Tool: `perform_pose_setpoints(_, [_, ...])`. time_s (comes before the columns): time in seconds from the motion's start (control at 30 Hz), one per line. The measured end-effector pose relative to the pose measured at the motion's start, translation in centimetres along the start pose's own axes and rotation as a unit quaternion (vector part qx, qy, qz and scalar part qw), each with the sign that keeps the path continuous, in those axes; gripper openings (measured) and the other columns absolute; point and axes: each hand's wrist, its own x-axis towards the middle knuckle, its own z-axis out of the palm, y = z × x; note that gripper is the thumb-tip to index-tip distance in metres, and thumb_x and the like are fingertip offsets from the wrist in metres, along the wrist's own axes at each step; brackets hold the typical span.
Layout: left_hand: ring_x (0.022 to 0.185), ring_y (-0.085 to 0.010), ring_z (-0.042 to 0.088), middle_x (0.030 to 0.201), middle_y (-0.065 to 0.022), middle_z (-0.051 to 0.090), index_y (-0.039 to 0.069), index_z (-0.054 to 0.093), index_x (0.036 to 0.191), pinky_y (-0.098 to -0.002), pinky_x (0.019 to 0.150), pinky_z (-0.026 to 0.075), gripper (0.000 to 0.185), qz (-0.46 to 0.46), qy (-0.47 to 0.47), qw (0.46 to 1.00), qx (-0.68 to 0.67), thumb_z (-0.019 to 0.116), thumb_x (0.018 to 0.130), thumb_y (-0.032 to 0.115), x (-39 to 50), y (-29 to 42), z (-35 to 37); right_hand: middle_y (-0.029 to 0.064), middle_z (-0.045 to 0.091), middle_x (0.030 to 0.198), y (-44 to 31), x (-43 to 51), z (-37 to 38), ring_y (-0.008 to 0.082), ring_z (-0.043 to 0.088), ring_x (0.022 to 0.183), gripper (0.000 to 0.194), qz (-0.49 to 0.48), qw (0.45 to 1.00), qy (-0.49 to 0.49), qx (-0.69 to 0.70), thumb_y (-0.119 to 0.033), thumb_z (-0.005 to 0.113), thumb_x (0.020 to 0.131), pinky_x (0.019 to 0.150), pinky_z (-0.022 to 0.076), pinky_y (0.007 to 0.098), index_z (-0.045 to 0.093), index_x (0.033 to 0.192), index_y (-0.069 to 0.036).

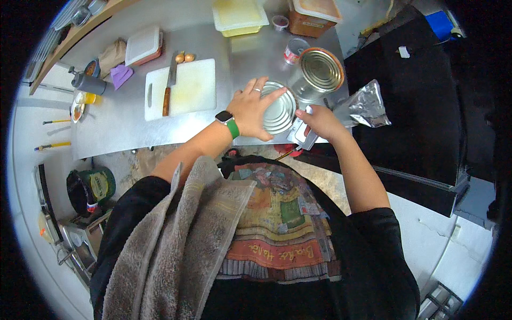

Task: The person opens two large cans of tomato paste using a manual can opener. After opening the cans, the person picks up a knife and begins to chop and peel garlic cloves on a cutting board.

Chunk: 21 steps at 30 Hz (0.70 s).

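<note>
My left hand point(253, 105) is spread over a large tin can point(279, 110), its fingers and thumb gripping across the ribbed metal top. A ring and a smartwatch point(225, 117) with a green band are on that arm. At the can's right edge, my right hand point(321, 122) is closed around a pale, partly metallic hand tool point(303, 134). The hand hides part of this tool, so its exact kind is unclear. Just behind stands another large can point(320, 72), with a ribbed metal end and an orange-stained rim. A smaller can point(296, 51) bearing a label is beyond it.
Left on the steel table point(124, 138), a wood-handled knife point(168, 86) lies across a white cutting board point(194, 90), near two onions point(185, 58). Lidded tubs point(240, 18) line the back. A foil bag point(368, 106) lies at right beside a black surface point(404, 92).
</note>
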Motion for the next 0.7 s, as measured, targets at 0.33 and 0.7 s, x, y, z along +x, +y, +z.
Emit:
perform_pose_setpoints(0.33, [0.149, -0.0488, 0.042, 0.164, -0.0278, 0.037, 0.031, 0.040, 0.168, -0.0646, 0.105, 0.051, 0.133, -0.008, 0.002, 1.000, 0.003, 0.098, 0.050, 0.050, -0.4, 0.0, 0.5, 0.0265, 0.077, 0.085, -0.8, -2.3, 3.0, 0.0388, 0.079, 0.077, 0.055, 0.030, 0.994, 0.087, -0.067, -0.050, 0.068, 0.105, 0.071, 0.0592, 0.0495, 0.069, 0.104, 0.005])
perform_pose_setpoints(0.7, [0.148, -0.0481, 0.042, 0.163, -0.0289, 0.037, 0.029, 0.042, 0.167, -0.0627, 0.102, 0.052, 0.132, -0.018, 0.017, 1.000, -0.018, 0.098, 0.048, 0.049, -0.6, 0.4, 0.5, 0.0283, 0.076, 0.088, -1.8, -5.0, 6.3, 0.0462, 0.077, 0.085, 0.055, 0.004, 0.965, 0.188, -0.181, -0.048, 0.072, 0.102, 0.075, 0.0602, 0.0527, 0.068, 0.103, 0.006])
